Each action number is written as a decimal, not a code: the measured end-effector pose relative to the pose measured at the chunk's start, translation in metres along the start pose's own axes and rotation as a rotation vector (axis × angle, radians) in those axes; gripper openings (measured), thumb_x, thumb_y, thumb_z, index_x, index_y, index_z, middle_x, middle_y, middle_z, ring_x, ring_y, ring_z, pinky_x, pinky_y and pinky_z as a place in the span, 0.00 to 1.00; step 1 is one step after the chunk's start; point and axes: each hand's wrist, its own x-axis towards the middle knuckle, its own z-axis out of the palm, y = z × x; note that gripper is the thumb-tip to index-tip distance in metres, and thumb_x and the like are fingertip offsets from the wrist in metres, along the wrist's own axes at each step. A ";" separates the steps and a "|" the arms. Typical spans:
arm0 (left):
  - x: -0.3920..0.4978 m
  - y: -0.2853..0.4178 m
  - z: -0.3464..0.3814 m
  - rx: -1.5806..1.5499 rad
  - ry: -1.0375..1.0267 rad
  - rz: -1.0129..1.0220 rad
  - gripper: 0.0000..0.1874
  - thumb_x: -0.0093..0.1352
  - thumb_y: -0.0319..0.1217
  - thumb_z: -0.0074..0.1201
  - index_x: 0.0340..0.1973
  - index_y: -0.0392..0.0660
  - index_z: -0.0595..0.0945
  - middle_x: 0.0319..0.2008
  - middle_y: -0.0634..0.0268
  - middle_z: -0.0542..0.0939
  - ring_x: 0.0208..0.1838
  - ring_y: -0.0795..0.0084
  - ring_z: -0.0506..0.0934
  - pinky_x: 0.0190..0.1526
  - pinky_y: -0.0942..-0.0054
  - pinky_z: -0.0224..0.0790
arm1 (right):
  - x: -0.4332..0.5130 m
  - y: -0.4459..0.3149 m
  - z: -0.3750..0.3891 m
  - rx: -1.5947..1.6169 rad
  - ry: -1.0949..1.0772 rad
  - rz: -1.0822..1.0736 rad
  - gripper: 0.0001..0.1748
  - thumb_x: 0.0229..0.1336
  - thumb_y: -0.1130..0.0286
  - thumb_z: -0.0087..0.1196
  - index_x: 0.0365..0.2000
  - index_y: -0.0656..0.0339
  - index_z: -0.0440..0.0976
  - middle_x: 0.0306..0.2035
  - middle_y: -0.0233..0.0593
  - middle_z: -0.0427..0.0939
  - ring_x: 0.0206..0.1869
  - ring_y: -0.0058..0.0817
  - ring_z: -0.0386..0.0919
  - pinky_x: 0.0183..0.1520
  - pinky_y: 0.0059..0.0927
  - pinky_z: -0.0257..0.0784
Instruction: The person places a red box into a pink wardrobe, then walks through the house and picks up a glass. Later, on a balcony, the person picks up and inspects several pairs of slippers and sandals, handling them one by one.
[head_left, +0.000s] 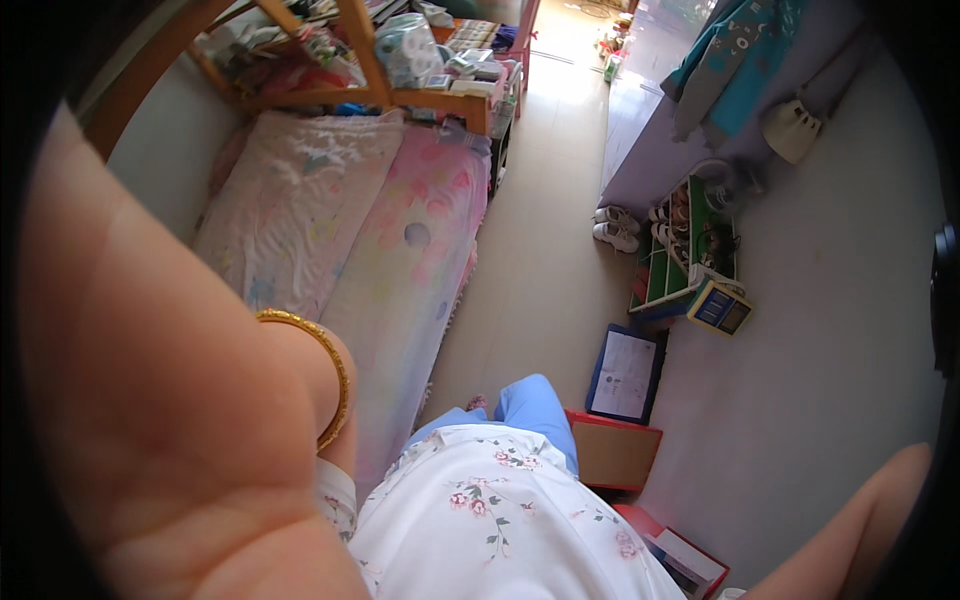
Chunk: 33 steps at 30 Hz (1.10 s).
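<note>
My left hand (165, 360) looms close to the camera on the left, seen as the heel of the palm and the wrist. Its fingers run past the rim, so what they hold is hidden. A gold bangle (341, 375) circles that arm. At the lower right my right forearm (847, 525) rises towards the rim; my right hand is out of view. Below me are my white floral top (480, 517) and blue trousers (532, 405). Ahead on the left lies a bed with a pink patterned sheet (409, 232) and a pale crumpled cover (300, 195).
A wooden bed frame (427, 97) borders piled belongings. Tiled floor (517, 247) runs towards a bright doorway. Along the right wall stand white shoes (616, 229), a shoe rack (675, 262), a blue-edged box (626, 375) and a red-edged box (611, 454). Clothes (739, 67) and a bag (791, 127) hang above.
</note>
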 end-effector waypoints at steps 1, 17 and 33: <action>-0.004 -0.026 0.004 -0.006 -0.009 -0.017 0.34 0.63 0.50 0.51 0.60 0.48 0.64 0.61 0.45 0.61 0.66 0.46 0.55 0.64 0.48 0.47 | 0.007 0.020 0.005 -0.004 0.019 0.000 0.13 0.58 0.63 0.47 0.40 0.60 0.69 0.39 0.39 0.73 0.40 0.30 0.72 0.43 0.28 0.67; -0.448 -0.348 -0.105 0.802 -0.795 -1.633 0.20 0.56 0.34 0.54 0.43 0.40 0.77 0.45 0.51 0.75 0.50 0.53 0.72 0.54 0.59 0.61 | 0.124 0.411 0.180 0.492 0.500 0.553 0.15 0.62 0.59 0.44 0.35 0.60 0.72 0.34 0.39 0.74 0.34 0.28 0.74 0.35 0.25 0.69; -0.567 -0.819 -0.105 0.413 -1.020 -1.912 0.18 0.61 0.38 0.49 0.40 0.38 0.78 0.38 0.49 0.79 0.43 0.52 0.77 0.45 0.61 0.69 | -0.074 0.752 0.610 0.525 -1.233 1.255 0.26 0.55 0.48 0.43 0.39 0.61 0.76 0.40 0.53 0.76 0.44 0.45 0.75 0.47 0.41 0.68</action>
